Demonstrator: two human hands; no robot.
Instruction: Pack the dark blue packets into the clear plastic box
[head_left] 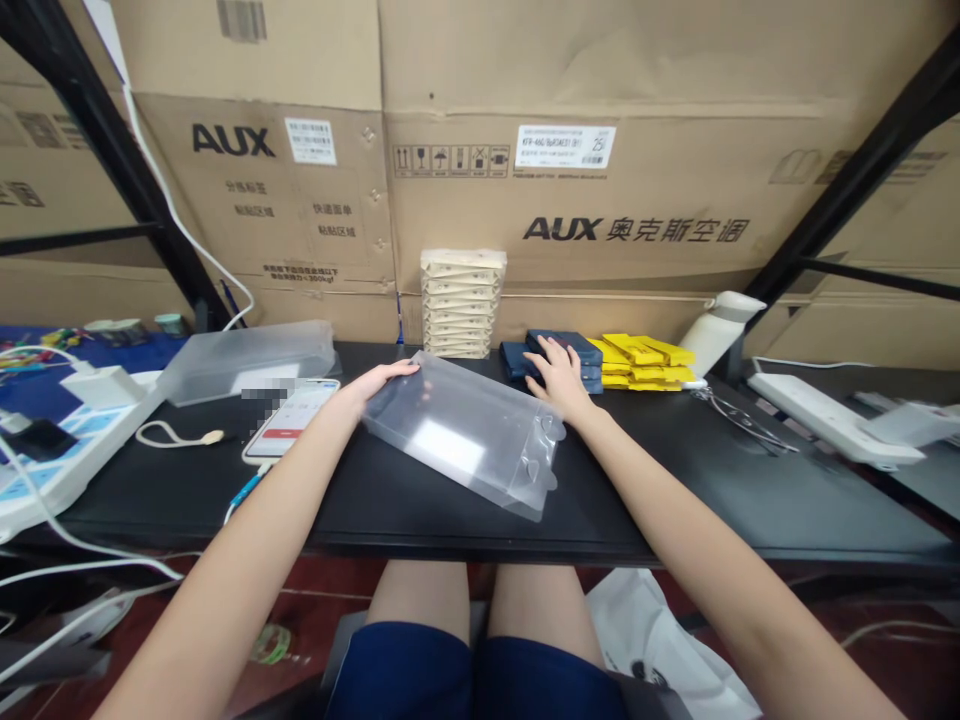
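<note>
A clear plastic box (450, 415) lies tilted toward me on the black table, its tabbed end flaps on the right standing open. My left hand (386, 378) grips its upper left corner, thumb and fingers closed on the edge. Behind the box's right end, my right hand (556, 378) rests with fingers spread over a stack of dark blue packets (589, 352). Right beside these sits a pile of yellow packets (645, 360). A tall stack of cream packets (461, 305) stands behind the box, against the cardboard.
Another clear box (251, 355) lies at the back left, near a phone (289, 425) with a cable. White power strips (71, 440) occupy the left side. A white bottle (716, 330) leans at the right, behind eyeglasses (742, 415). Large cardboard (645, 280) walls the back.
</note>
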